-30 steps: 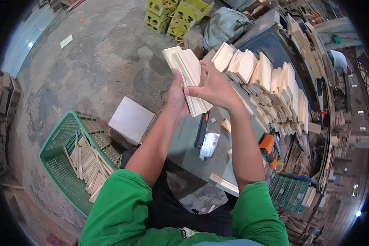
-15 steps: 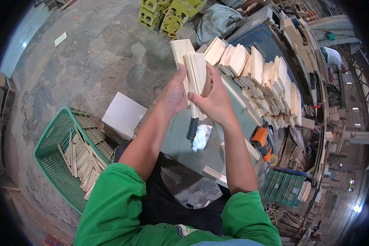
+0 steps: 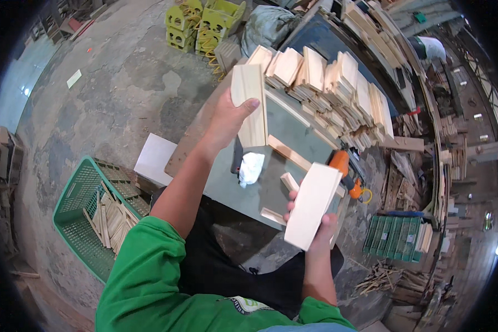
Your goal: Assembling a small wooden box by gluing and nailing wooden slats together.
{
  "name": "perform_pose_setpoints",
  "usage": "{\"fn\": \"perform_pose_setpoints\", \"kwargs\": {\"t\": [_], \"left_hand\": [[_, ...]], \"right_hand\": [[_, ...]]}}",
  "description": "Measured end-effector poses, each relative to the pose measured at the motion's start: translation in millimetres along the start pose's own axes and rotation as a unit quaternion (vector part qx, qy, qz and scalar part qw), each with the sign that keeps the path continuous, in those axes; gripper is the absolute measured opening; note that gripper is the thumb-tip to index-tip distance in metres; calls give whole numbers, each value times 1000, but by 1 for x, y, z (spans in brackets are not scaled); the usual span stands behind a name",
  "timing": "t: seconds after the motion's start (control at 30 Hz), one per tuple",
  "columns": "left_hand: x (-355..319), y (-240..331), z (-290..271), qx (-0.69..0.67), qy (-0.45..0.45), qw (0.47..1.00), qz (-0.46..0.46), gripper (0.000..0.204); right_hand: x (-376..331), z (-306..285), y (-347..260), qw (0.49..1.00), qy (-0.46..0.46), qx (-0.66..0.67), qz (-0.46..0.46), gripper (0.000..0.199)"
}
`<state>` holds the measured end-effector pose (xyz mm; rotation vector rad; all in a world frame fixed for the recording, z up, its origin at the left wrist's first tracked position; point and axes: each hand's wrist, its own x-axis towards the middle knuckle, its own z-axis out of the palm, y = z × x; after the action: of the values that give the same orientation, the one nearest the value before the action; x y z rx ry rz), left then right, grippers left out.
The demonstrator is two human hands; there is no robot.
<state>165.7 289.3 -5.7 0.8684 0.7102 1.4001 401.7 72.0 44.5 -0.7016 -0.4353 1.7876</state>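
My left hand is raised over the grey worktable and grips a stack of thin pale wood boards held upright, thumb across the front. My right hand is low and near my body, holding a second stack of pale wood boards tilted on a slant. The two stacks are well apart. Rows of stacked wood boards stand along the far side of the table.
On the table lie a crumpled white rag, loose wood strips and an orange power tool. A green basket with wood pieces sits on the floor at left beside a white sheet. Yellow crates stand farther off.
The single stack held by both hands has been split. My right hand has dropped down toward me with one part while my left hand keeps the other part up.
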Motion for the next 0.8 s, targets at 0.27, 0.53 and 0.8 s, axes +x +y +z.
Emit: {"fn": "perform_pose_setpoints", "kwargs": {"t": [0.27, 0.53, 0.8], "left_hand": [[-12, -28, 27, 30, -80, 993, -87, 33], [-76, -14, 91, 76, -132, 957, -245, 39], [-210, -39, 136, -129, -184, 867, -445, 54]], "right_hand": [[-90, -34, 36, 989, 32, 132, -49, 84], [-118, -53, 17, 985, 51, 94, -139, 85], [-137, -61, 9, 873, 299, -322, -214, 78]]}}
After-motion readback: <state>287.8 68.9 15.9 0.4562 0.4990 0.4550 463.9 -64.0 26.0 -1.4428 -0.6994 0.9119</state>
